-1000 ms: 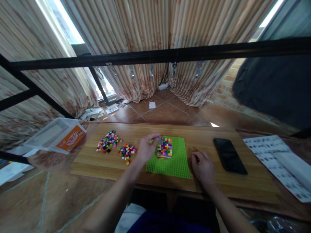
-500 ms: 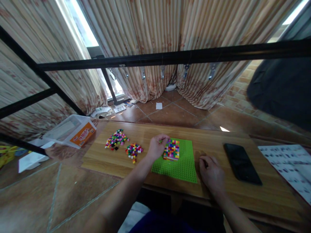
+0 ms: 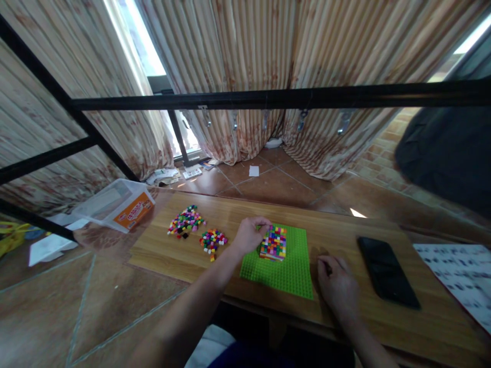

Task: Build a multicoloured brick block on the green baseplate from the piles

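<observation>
A green studded baseplate [image 3: 295, 271] lies on the wooden board, bearing a low square block of many-coloured toy bricks [image 3: 273, 243]. My left hand [image 3: 251, 236] is at the block's far left corner, thumb and fingers pinched together. Whatever the pinch holds is too small to make out. Off the plate's right edge, my right hand [image 3: 338, 286] rests on the board with curled fingers and nothing visible in them. Two loose piles of tiny coloured bricks are left of the plate: a larger pile [image 3: 186, 221] farther off and a smaller pile [image 3: 213, 240] nearer.
A black phone [image 3: 388, 272] lies on the wooden board [image 3: 164, 253], right of my right hand. Beyond it is a printed sheet [image 3: 460, 271]. At the far left stands a clear plastic box [image 3: 115, 204] with an orange label. A black metal bar [image 3: 245, 99] crosses in front of the curtains.
The whole view has shifted, so the board's things appear farther right and slightly lower. My left hand stays pinched at the block's corner. My right hand keeps its place beside the plate.
</observation>
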Demonstrator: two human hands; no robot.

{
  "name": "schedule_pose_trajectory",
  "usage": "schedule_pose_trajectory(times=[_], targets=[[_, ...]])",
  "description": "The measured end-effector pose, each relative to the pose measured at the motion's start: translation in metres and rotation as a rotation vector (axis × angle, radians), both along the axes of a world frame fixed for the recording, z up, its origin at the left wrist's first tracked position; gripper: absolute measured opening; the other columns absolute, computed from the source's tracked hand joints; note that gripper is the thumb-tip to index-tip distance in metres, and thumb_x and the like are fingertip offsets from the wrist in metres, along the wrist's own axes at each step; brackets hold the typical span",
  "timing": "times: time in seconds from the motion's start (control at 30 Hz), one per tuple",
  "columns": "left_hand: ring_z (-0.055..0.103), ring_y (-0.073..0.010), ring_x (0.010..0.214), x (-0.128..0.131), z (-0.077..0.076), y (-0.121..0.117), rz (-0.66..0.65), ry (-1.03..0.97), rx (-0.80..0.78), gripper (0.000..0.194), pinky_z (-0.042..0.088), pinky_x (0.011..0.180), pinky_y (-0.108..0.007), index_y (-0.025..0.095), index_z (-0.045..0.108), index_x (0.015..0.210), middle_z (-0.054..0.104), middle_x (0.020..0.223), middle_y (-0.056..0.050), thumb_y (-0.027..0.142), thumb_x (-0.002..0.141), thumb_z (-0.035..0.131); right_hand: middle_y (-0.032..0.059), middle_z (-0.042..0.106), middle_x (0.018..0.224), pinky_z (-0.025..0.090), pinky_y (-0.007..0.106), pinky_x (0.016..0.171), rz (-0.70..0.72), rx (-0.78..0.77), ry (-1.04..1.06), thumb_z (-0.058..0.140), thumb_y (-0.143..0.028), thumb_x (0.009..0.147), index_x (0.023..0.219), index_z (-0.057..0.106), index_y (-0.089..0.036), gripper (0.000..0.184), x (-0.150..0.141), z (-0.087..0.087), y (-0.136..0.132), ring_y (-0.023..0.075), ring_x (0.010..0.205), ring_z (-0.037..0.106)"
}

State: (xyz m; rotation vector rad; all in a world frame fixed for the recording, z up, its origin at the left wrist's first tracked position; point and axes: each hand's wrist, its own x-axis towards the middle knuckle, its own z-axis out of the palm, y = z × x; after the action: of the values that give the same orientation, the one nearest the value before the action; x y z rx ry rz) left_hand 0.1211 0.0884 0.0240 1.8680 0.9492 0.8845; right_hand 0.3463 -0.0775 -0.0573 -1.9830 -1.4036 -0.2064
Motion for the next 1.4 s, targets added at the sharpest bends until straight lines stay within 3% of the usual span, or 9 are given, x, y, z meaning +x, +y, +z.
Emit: schedule_pose_trajectory(times=[0.17, 0.3, 0.53, 0.8, 1.0, 1.4], targets=[[0.074, -0.0162, 0.086, 0.000, -0.002, 0.003, 0.006, -0.038, -0.019, 0.017, 0.057, 0.086, -0.028, 0.018, 0.075, 0.093, 0.079, 0.092, -0.003, 0.009, 0.083, 0.064, 0.0088, 0.068, 0.096, 0.046, 0.032, 0.077, 0.003, 0.013, -0.010, 0.044, -0.043, 0.097, 0.092, 0.069, -0.018, 0.036, 0.000, -0.001, 0.000, 0.0190, 0.083, 0.061], [0.073, -0.0155, 0.085, -0.001, -0.001, 0.005, -0.046, -0.053, -0.046, 0.014, 0.056, 0.085, -0.027, 0.018, 0.076, 0.086, 0.079, 0.088, -0.002, 0.011, 0.083, 0.064, 0.0088, 0.067, 0.093, 0.046, 0.032, 0.076, 0.016, 0.001, 0.002, 0.043, -0.044, 0.097, 0.092, 0.069, -0.018, 0.036, 0.002, 0.000, -0.001, 0.0194, 0.082, 0.060], [0.070, -0.0142, 0.072, 0.002, -0.003, 0.008, -0.045, -0.175, -0.284, 0.010, 0.056, 0.075, -0.025, 0.016, 0.079, 0.080, 0.078, 0.078, -0.002, 0.015, 0.077, 0.069, 0.0098, 0.068, 0.096, 0.045, 0.033, 0.074, 0.002, -0.038, 0.033, 0.044, -0.045, 0.095, 0.093, 0.069, -0.018, 0.037, 0.003, 0.002, -0.003, 0.0194, 0.080, 0.059], [0.070, -0.0139, 0.074, -0.001, -0.006, 0.006, -0.066, -0.292, -0.425, 0.008, 0.056, 0.078, -0.026, 0.015, 0.079, 0.079, 0.078, 0.081, -0.004, 0.014, 0.074, 0.073, 0.0105, 0.067, 0.098, 0.044, 0.034, 0.075, 0.008, -0.059, 0.032, 0.042, -0.047, 0.096, 0.094, 0.068, -0.019, 0.039, 0.003, 0.004, -0.003, 0.0206, 0.083, 0.059], [0.069, -0.0141, 0.070, 0.000, -0.006, 0.009, -0.082, -0.202, -0.346, 0.009, 0.055, 0.072, -0.025, 0.015, 0.080, 0.081, 0.078, 0.078, -0.004, 0.015, 0.077, 0.072, 0.0095, 0.067, 0.094, 0.044, 0.033, 0.074, 0.006, -0.048, 0.013, 0.043, -0.045, 0.095, 0.093, 0.068, -0.017, 0.038, 0.003, 0.003, -0.003, 0.0197, 0.080, 0.059], [0.074, -0.0168, 0.079, -0.002, -0.001, 0.012, -0.139, -0.008, -0.037, 0.014, 0.057, 0.079, -0.027, 0.016, 0.080, 0.083, 0.081, 0.085, -0.005, 0.013, 0.083, 0.067, 0.0091, 0.067, 0.094, 0.044, 0.032, 0.074, -0.002, -0.056, -0.002, 0.044, -0.044, 0.095, 0.093, 0.069, -0.018, 0.036, 0.003, 0.004, -0.004, 0.0201, 0.083, 0.059]])
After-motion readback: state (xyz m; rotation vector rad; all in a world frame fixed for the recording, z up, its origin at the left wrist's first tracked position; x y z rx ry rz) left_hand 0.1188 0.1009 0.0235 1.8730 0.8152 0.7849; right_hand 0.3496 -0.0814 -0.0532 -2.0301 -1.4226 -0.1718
